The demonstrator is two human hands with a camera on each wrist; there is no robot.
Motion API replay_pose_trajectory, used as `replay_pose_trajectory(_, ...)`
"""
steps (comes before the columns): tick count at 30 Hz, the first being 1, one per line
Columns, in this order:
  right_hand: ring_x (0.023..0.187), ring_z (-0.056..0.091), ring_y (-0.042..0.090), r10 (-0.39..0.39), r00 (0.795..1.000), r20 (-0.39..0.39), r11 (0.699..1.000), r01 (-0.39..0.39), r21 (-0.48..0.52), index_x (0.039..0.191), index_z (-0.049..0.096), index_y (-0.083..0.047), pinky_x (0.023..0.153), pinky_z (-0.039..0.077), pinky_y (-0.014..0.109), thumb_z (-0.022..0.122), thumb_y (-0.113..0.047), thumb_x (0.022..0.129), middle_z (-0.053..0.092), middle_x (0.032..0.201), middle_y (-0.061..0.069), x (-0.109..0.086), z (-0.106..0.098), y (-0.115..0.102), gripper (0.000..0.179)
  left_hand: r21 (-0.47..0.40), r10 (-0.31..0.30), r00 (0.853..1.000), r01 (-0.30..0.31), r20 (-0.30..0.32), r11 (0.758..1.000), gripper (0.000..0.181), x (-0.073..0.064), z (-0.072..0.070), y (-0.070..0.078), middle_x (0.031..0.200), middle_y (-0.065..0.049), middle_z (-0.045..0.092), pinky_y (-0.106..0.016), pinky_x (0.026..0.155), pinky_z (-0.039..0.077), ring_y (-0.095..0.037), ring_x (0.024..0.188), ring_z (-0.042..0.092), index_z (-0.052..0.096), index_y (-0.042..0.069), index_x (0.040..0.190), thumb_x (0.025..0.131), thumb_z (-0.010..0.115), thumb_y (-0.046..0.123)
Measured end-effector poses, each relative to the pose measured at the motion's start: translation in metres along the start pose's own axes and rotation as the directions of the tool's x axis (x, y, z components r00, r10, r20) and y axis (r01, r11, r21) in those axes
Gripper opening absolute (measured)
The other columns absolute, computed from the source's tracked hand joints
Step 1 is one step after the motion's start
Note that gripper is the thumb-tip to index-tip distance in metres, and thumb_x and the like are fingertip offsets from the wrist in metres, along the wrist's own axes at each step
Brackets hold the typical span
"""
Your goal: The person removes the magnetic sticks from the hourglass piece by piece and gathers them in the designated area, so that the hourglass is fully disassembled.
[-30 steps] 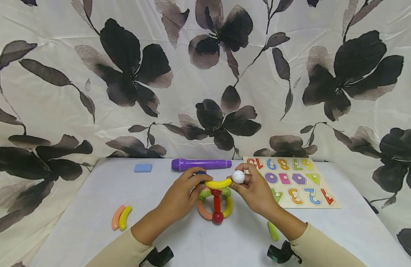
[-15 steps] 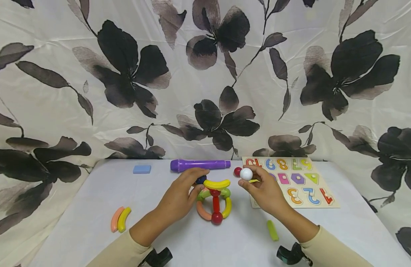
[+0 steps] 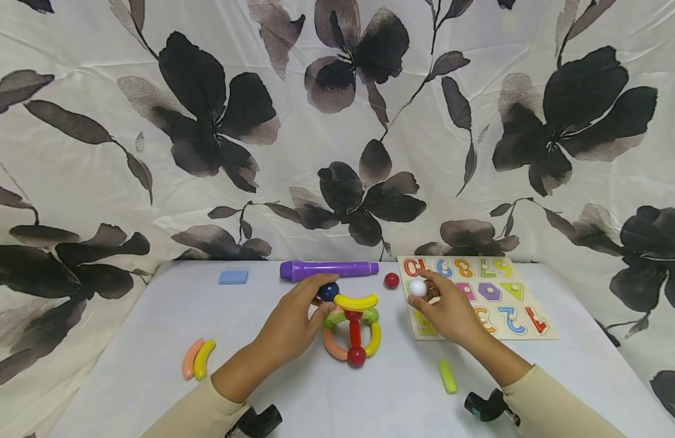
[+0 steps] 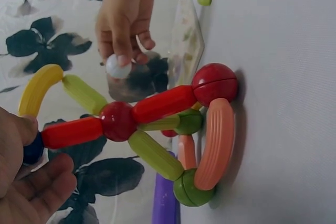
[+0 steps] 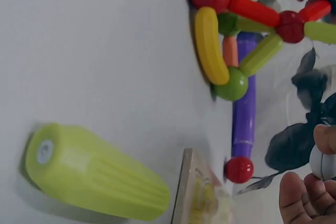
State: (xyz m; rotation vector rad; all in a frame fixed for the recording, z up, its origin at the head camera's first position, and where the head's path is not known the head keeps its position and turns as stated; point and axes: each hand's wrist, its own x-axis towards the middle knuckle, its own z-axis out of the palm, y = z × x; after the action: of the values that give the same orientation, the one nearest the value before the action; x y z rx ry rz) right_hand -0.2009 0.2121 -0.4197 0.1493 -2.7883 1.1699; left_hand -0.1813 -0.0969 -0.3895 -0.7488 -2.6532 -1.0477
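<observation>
Low wrist views, shared toy frame (image 4: 119, 121)

This looks like a play corner, in which building I cannot tell: a flowered cloth (image 3: 293, 140) hangs at twelve o'clock behind the bench (image 3: 337, 401), which carries a stick-and-ball toy (image 3: 355, 334) and, at two o'clock, a number puzzle board (image 3: 501, 304).

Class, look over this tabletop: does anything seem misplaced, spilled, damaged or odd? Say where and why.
Yes: the flat cream board of coloured digits and shapes, partly behind the bare right hand. Its digits appear upside down in the head view, with 1 at lower right. Nothing looks spilled or damaged.
</observation>
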Motion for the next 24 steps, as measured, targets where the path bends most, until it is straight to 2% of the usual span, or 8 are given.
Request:
replay_pose_trajectory(4,0.095,0.06,0.022,0.043,0.999,0.018,0.999,-0.043,0.022,0.133,0.052,-0.003,0.079,0.051,0.034,0.083,-0.021,0.089,0.061,0.108,0.008,0.011,0.007,0.006,0.057,0.026,-0.012,1.0,0.012,-0.007,1.0,0.059,0.0,0.0,0.001,0.127,-0.005,0.063,-0.032,0.085,0.059,-0.018,0.103,0.065,0.053,0.014,0.145,0.092,0.078,0.012)
replay_pose_trajectory(9,0.092,0.058,0.023,0.058,0.997,0.057,0.998,-0.058,0.005,0.119,0.058,-0.003,0.079,0.052,0.035,0.085,-0.02,0.087,0.062,0.102,0.008,0.024,0.018,0.013,0.046,0.042,-0.026,1.0,0.027,-0.018,0.999,0.058,0.0,0.0,0.001,0.123,-0.005,0.065,-0.032,0.085,0.059,-0.018,0.102,0.064,0.054,0.013,0.143,0.091,0.079,0.014)
replay_pose_trajectory(15,0.091,0.06,0.022,0.1,0.991,0.093,0.994,-0.095,-0.055,0.119,0.062,-0.008,0.083,0.054,0.04,0.084,-0.02,0.086,0.066,0.101,0.005,0.038,0.031,0.016,0.042,0.001,-0.034,0.999,0.034,-0.022,0.999,0.058,0.0,0.001,0.0,0.121,-0.007,0.065,-0.04,0.085,0.059,-0.022,0.101,0.064,0.055,0.011,0.142,0.09,0.08,0.01)
replay_pose_trajectory(20,0.094,0.06,0.026,0.116,0.988,0.105,0.99,-0.106,-0.095,0.12,0.065,-0.009,0.087,0.054,0.045,0.084,-0.021,0.086,0.066,0.106,0.008,0.044,0.035,0.014,0.041,-0.002,-0.029,0.999,0.029,-0.017,1.0,0.058,0.0,0.001,-0.001,0.122,-0.007,0.065,-0.039,0.085,0.059,-0.022,0.101,0.064,0.054,0.011,0.143,0.09,0.08,0.01)
replay_pose_trajectory(24,0.094,0.06,0.025,0.115,0.988,0.106,0.989,-0.104,-0.107,0.121,0.066,-0.008,0.085,0.054,0.044,0.084,-0.02,0.087,0.066,0.106,0.008,0.048,0.036,0.013,0.04,-0.005,-0.028,0.999,0.028,-0.017,1.0,0.058,0.0,0.001,-0.001,0.122,-0.007,0.065,-0.04,0.085,0.059,-0.022,0.101,0.065,0.055,0.011,0.143,0.09,0.079,0.01)
